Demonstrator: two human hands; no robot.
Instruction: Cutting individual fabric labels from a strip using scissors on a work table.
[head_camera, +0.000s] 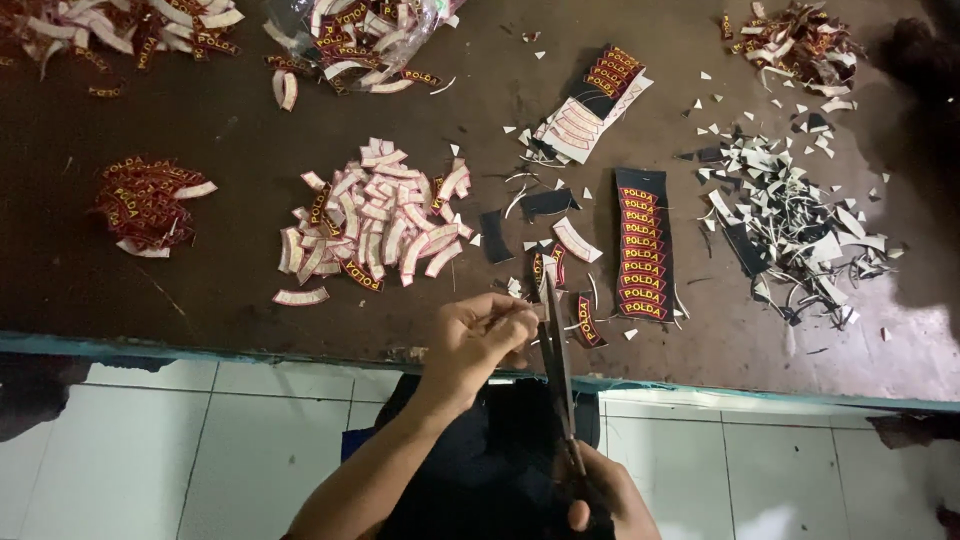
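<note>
**Trimming a patch at the worktop edge**

The left hand (478, 338) pinches a small embroidered patch (545, 272) over the brown worktop (230, 130), near the pile of cut patches (372, 220). The right hand (605, 495) is closed round the scissors (558, 365), blades at the patch. Better to turn the patch, not the blades, and follow the border closely. The uncut strip (641, 245) lies just right.

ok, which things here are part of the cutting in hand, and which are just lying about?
In use:
- scissors, in the right hand
- small patch piece, pinched in the left hand
- uncut strip of patches

Lying about:
- pile of cut patches
- scrap offcuts
- plastic bag of patches
- small red pile
</note>
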